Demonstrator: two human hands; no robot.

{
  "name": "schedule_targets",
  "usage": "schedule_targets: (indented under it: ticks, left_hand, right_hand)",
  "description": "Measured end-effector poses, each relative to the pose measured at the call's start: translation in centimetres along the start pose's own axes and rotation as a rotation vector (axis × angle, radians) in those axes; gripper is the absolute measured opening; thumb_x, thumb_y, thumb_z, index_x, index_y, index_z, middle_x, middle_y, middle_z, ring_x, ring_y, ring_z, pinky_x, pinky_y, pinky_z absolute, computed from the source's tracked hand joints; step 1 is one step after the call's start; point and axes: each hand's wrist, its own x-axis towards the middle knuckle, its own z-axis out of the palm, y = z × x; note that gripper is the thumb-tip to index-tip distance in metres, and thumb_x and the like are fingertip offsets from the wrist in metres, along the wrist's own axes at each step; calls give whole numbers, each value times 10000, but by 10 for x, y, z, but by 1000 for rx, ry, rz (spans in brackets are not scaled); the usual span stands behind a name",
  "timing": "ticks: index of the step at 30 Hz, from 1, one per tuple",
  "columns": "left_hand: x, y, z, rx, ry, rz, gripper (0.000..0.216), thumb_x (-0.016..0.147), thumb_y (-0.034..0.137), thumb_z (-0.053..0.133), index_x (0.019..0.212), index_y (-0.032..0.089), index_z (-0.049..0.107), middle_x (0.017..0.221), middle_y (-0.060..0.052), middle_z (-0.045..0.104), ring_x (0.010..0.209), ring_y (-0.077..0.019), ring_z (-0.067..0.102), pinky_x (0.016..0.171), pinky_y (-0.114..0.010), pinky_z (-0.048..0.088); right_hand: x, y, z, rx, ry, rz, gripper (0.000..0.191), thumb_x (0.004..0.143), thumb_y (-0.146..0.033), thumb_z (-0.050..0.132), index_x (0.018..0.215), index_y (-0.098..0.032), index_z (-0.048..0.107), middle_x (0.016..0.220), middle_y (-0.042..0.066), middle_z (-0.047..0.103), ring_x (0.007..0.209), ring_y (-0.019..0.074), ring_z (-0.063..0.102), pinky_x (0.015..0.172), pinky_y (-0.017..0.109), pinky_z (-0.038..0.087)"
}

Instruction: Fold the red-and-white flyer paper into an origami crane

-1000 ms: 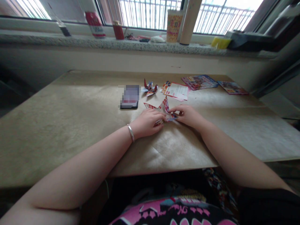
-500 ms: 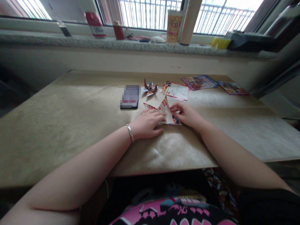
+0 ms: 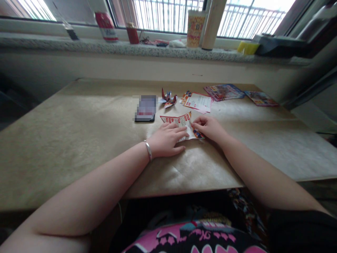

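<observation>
Flattened since a second ago, when its flaps stood up in points, the printed paper (image 3: 181, 123) now lies pressed low on the brown-paper-covered table (image 3: 79, 133), just in front of the person. The left hand (image 3: 168, 140) lies spread, palm down, its fingers weighing on the sheet's near left part. The right hand (image 3: 209, 128) is curled, thumb and fingertips nipping the sheet's right edge.

On the granite windowsill (image 3: 65, 45) a patterned cup (image 3: 195, 28) stands beside a tan cylinder (image 3: 213, 24), with a red can (image 3: 132, 34) and a red-and-white packet (image 3: 106, 26) further left; what the cup and can hold cannot be seen. The sheet bears red blocks and small print, too fine to read. Beyond it lie a dark phone (image 3: 145, 108), a small folded figure (image 3: 168, 98) and a white leaflet (image 3: 198, 102), whose lettering is also illegible.
</observation>
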Motion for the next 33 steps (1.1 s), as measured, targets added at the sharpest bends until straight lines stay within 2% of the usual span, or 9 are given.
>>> schedule_targets:
  ticks: [4,7,11,14,17,26,30,33]
  left_hand:
    - [0,0,0,-12,28,1,388,852,404,567,1208,253,599,1368,-48,568,1164,-292,505,993,-466,374]
    - [0,0,0,-42,52,-20,350,856,352,565,1180,226,607,1269,-65,619,1138,-277,530,1000,-447,390]
    - [1,-2,2,-91,110,-75,307,847,294,550,1126,175,603,1188,-106,619,1098,-265,563,959,-421,440]
    - [2,-5,4,-134,148,-95,282,845,276,548,1108,184,589,1168,-104,608,1081,-250,580,938,-404,464]
    - [2,-7,4,-163,182,-109,203,852,271,544,1033,191,594,1115,-92,611,1037,-233,597,925,-396,478]
    - [3,-9,3,-279,228,-124,130,868,193,507,955,178,602,1070,-83,596,1021,-203,590,958,-375,481]
    - [2,-9,4,-302,262,-152,189,850,220,553,1028,181,603,1104,-84,567,1053,-210,577,995,-386,470]
    - [2,-9,7,-287,355,-174,352,819,248,608,1159,175,549,1164,-100,528,1141,-232,532,1041,-405,443]
  right_hand:
    - [0,0,1,6,-39,-68,260,821,-366,570,823,-164,734,723,38,701,633,149,567,604,275,428]
    - [0,1,0,29,-65,-112,244,828,-224,518,885,-178,751,850,52,739,747,166,623,724,299,481]
    - [1,4,-4,45,-115,-211,347,758,-61,491,911,-213,762,964,48,737,909,184,643,867,337,493]
    - [1,7,-5,24,-166,-265,358,734,-55,543,975,-207,760,993,63,720,834,171,632,768,302,505]
    - [1,7,-5,3,-179,-291,334,757,-128,603,1052,-194,745,945,67,709,698,140,588,647,269,478]
    - [-1,6,-2,42,-153,-283,295,805,-240,632,1080,-199,733,911,40,739,696,129,596,633,257,468]
    - [-2,5,-3,14,-122,-336,259,824,-251,631,1062,-231,732,981,44,740,829,162,639,673,270,494]
    - [-3,1,-5,-47,-74,-439,244,820,-240,650,1051,-249,728,1047,47,733,951,195,641,725,305,512]
